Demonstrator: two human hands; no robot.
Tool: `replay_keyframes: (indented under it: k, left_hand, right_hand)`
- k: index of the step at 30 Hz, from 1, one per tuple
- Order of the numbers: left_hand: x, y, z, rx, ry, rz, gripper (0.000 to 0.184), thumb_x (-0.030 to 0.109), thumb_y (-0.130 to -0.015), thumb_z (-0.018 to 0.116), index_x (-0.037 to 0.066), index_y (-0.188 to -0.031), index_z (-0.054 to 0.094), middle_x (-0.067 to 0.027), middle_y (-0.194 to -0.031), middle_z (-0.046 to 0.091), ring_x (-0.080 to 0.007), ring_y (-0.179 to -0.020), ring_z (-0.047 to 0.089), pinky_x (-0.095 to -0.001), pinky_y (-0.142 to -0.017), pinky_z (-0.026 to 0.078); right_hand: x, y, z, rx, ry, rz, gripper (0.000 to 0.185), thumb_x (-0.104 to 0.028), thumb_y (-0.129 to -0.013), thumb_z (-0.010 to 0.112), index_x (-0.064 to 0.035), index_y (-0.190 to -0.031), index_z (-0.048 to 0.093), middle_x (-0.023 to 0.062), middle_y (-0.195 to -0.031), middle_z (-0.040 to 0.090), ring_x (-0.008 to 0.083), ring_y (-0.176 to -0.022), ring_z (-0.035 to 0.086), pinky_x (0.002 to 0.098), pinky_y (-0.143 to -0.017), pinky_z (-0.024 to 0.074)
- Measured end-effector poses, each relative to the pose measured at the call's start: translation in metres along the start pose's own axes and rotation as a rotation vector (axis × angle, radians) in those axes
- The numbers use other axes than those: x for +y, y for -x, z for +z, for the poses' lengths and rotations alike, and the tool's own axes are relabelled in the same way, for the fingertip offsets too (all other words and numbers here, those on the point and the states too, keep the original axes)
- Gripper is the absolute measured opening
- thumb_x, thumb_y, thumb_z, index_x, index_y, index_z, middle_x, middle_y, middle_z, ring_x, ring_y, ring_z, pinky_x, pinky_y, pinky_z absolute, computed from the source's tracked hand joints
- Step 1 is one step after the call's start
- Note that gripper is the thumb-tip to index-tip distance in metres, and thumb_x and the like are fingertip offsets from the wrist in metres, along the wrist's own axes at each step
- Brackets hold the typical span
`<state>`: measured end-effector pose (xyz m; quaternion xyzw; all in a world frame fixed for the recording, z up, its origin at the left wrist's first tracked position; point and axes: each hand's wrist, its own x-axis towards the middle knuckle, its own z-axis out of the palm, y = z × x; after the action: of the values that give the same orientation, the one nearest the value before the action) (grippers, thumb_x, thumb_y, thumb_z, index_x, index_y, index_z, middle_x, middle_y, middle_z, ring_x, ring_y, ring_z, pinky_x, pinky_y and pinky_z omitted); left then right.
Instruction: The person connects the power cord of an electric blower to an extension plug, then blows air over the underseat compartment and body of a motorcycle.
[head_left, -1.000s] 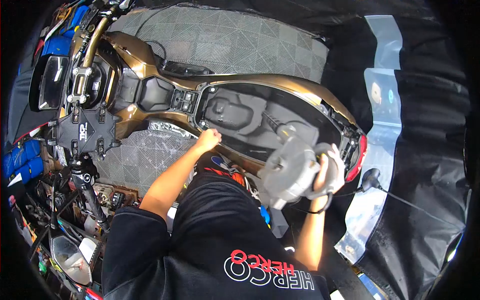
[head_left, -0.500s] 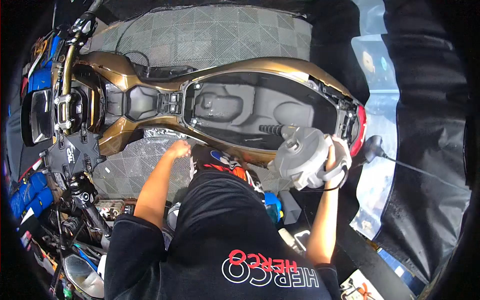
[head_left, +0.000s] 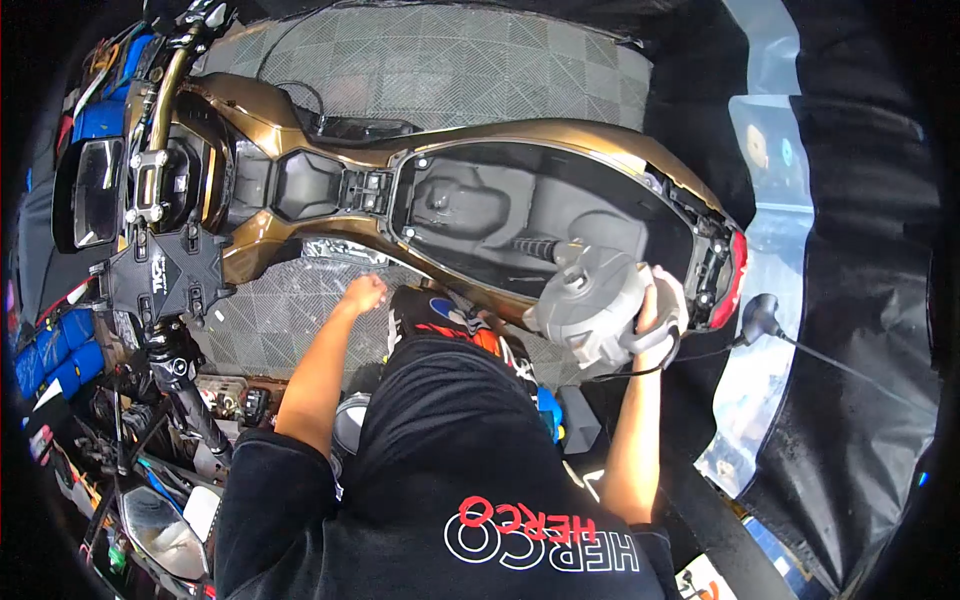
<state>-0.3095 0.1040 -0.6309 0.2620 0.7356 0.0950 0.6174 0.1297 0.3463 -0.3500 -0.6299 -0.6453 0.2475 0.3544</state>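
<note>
My right hand point(head_left: 660, 318) grips the handle of a grey corded blower point(head_left: 590, 295). Its ribbed black nozzle point(head_left: 535, 247) points left, over the lower side of the open under-seat compartment point(head_left: 570, 200) of a gold-brown scooter point(head_left: 480, 130). The seat is off, and the moulded dark liner shows. Loosely curled, my left hand point(head_left: 367, 293) hangs beside the scooter's near side panel, apart from it; I see nothing in its fingers.
Handlebars point(head_left: 155, 110) and a dash screen point(head_left: 97, 192) stand at the left. Tools and blue bags point(head_left: 62, 350) crowd the left edge. A black curtain with a clear strip point(head_left: 770, 200) hangs at right. A power cord point(head_left: 850, 375) runs rightward.
The view has shifted, so the scooter appears farther right. The blower has moved a little left relative to the compartment. My left hand keeps its curled shape.
</note>
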Motion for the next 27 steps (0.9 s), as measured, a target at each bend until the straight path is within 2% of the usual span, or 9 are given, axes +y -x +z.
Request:
replay_keyframes:
  k: [4,7,11,12,14,16,22,24,27]
  left_hand:
    - [-0.002,0.003,-0.001,0.027,0.113,-0.064,0.026,0.024,-0.094,0.054,0.001,-0.099,0.067,-0.008,-0.077,0.072,-0.0173,-0.06,0.066,-0.0343,-0.062,0.053]
    - [0.001,0.007,-0.002,0.061,0.075,-0.075,0.026,0.023,-0.094,0.054,0.001,-0.099,0.067,-0.0083,-0.078,0.072,-0.017,-0.061,0.066,-0.0342,-0.062,0.053]
    - [0.0,0.006,-0.001,0.029,0.061,-0.068,0.024,0.023,-0.097,0.05,0.003,-0.102,0.064,-0.0059,-0.083,0.07,-0.0139,-0.065,0.064,-0.0294,-0.05,0.049]
    - [0.002,0.008,0.0,0.054,0.072,-0.065,0.025,0.023,-0.095,0.052,0.003,-0.1,0.066,-0.0072,-0.08,0.071,-0.0153,-0.064,0.066,-0.0318,-0.057,0.052]
    - [0.007,0.009,0.0,0.079,0.082,-0.06,0.026,0.023,-0.094,0.053,0.002,-0.099,0.068,-0.0085,-0.078,0.073,-0.0167,-0.062,0.067,-0.0342,-0.064,0.055]
    - [0.01,0.012,0.002,0.083,0.078,-0.058,0.026,0.023,-0.093,0.053,0.003,-0.098,0.069,-0.0082,-0.077,0.072,-0.0168,-0.062,0.067,-0.0341,-0.064,0.055]
    - [0.016,0.009,0.0,0.078,0.086,-0.071,0.026,0.023,-0.093,0.054,0.002,-0.098,0.069,-0.0086,-0.075,0.072,-0.0167,-0.061,0.067,-0.0347,-0.063,0.054]
    - [0.012,0.013,0.006,0.07,0.118,-0.095,0.026,0.023,-0.093,0.055,0.001,-0.098,0.068,-0.0088,-0.076,0.072,-0.0169,-0.061,0.067,-0.0351,-0.063,0.054]
    - [0.014,0.011,0.003,0.089,0.087,-0.043,0.026,0.023,-0.092,0.055,0.0,-0.097,0.067,-0.0083,-0.076,0.072,-0.0176,-0.062,0.066,-0.0344,-0.06,0.053]
  right_hand:
    - [0.011,-0.011,-0.008,0.017,-0.018,-0.049,0.023,0.004,-0.09,0.062,0.0026,-0.112,0.066,0.0148,-0.111,0.071,0.0228,-0.101,0.067,0.0331,-0.093,0.0526]
    - [0.028,-0.018,0.005,0.097,-0.008,-0.054,0.027,-0.023,-0.097,0.06,0.0021,-0.1,0.068,0.0159,-0.097,0.07,0.0294,-0.087,0.067,0.0391,-0.079,0.0514]
    - [0.041,-0.018,0.007,0.009,0.137,-0.083,0.033,-0.03,-0.095,0.062,0.0013,-0.101,0.068,0.0152,-0.098,0.07,0.0291,-0.088,0.067,0.0398,-0.078,0.0522]
    - [0.038,-0.018,0.009,0.012,0.136,-0.081,0.033,-0.03,-0.095,0.062,0.0013,-0.101,0.068,0.0152,-0.098,0.07,0.0291,-0.088,0.067,0.0398,-0.078,0.0522]
    - [0.031,-0.016,0.013,-0.052,0.079,-0.017,0.023,-0.007,-0.092,0.067,0.0008,-0.113,0.067,0.0134,-0.107,0.072,0.0226,-0.098,0.068,0.0337,-0.088,0.0534]
    - [0.013,-0.012,0.029,0.094,-0.006,-0.012,0.021,-0.009,-0.091,0.068,0.0016,-0.109,0.068,0.0115,-0.104,0.073,0.0216,-0.095,0.069,0.033,-0.088,0.0536]
    - [0.026,-0.021,0.041,-0.069,0.152,-0.016,0.018,-0.004,-0.088,0.067,0.0003,-0.105,0.071,0.0124,-0.105,0.073,0.0216,-0.099,0.069,0.0323,-0.091,0.0532]
    - [0.013,-0.01,0.055,0.105,0.032,0.033,0.017,-0.006,-0.089,0.068,0.0002,-0.105,0.07,0.0136,-0.106,0.073,0.0226,-0.099,0.069,0.0323,-0.091,0.0531]
    - [0.016,-0.02,0.057,-0.082,0.033,0.038,0.019,-0.007,-0.09,0.066,0.0012,-0.106,0.07,0.0152,-0.108,0.072,0.0254,-0.1,0.069,0.0328,-0.091,0.053]
